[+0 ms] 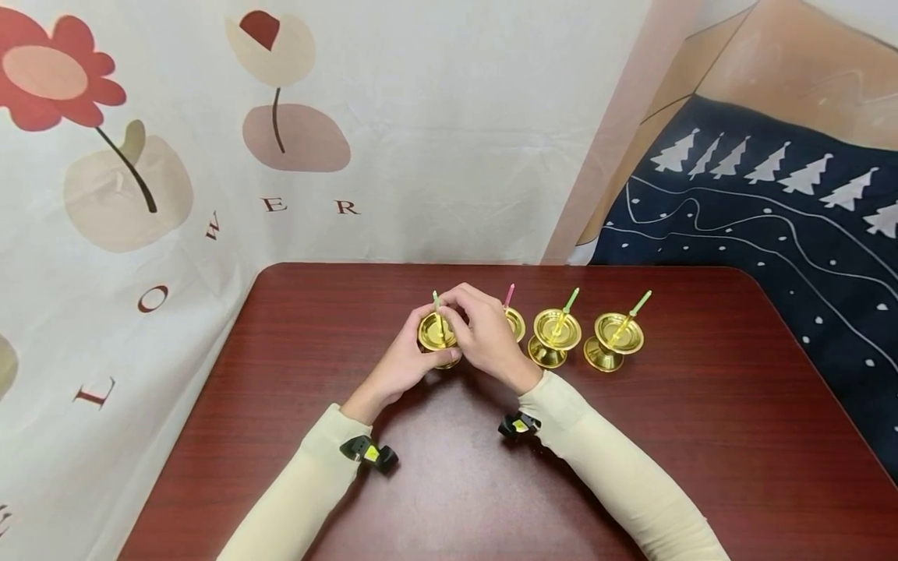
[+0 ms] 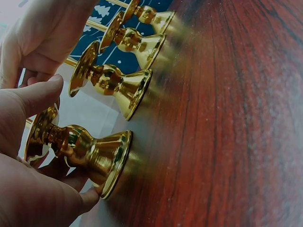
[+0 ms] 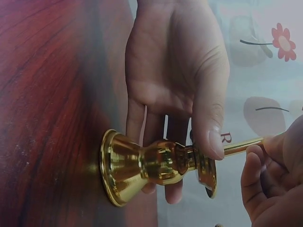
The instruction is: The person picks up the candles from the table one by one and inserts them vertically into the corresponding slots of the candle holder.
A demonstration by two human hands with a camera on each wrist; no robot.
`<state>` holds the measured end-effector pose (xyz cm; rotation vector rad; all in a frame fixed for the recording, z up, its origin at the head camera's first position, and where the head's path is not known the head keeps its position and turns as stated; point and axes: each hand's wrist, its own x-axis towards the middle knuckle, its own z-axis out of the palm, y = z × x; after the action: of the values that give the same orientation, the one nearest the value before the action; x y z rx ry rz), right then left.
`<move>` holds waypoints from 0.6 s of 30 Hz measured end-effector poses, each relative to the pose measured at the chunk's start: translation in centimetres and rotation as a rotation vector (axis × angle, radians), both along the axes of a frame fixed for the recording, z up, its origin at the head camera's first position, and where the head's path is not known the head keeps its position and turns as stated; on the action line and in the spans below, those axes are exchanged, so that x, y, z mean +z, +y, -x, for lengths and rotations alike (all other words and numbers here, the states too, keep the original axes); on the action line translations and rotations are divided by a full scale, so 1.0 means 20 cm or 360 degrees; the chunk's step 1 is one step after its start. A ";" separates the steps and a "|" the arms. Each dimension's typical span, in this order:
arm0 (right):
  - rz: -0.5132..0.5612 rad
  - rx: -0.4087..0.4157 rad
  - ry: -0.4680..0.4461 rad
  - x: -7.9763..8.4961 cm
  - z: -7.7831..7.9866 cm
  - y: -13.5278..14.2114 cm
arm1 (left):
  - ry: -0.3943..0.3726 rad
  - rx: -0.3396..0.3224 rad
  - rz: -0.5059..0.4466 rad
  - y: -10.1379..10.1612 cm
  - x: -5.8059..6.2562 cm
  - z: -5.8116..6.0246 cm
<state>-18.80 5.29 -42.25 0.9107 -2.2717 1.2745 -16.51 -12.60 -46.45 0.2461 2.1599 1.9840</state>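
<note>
At the left end of a row stands a gold candle holder, a shiny dish on a flared foot. My left hand grips it, thumb over the dish rim and fingers round the far side in the right wrist view. A thin candle, green at its tip, rises from the dish; its lower shaft looks gold. The right hand pinches this candle with thumb and fingertips above the dish. In the left wrist view the holder has its foot at the tabletop.
To the right stand several more gold holders: one with a pink candle, partly behind my right hand, and others with green candles. The dark red wooden table meets a flower-printed cloth at its back edge.
</note>
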 end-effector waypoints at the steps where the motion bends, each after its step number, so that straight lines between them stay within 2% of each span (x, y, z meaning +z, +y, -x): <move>1: -0.0012 -0.0003 -0.0018 0.00 -0.01 0.01 | 0.0002 -0.0003 0.0005 0.00 0.00 0.00; 6: -0.0039 0.0001 -0.0039 0.00 -0.07 0.08 | -0.0004 -0.0021 0.0037 -0.01 0.00 0.00; 10: -0.0059 0.0042 -0.0003 0.01 -0.15 0.19 | -0.0014 0.0012 0.0100 -0.03 0.00 -0.01; 14: -0.0110 0.0063 0.0015 0.01 -0.23 0.37 | -0.0016 0.0053 0.0157 -0.06 0.01 -0.02; 18: -0.0172 -0.0010 0.0047 0.00 -0.28 0.61 | 0.0002 0.0017 0.0150 -0.10 0.01 -0.02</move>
<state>-13.14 17.42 -42.22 0.9520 -2.3379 1.1373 -16.14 -14.68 -46.29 0.2218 2.2530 1.8818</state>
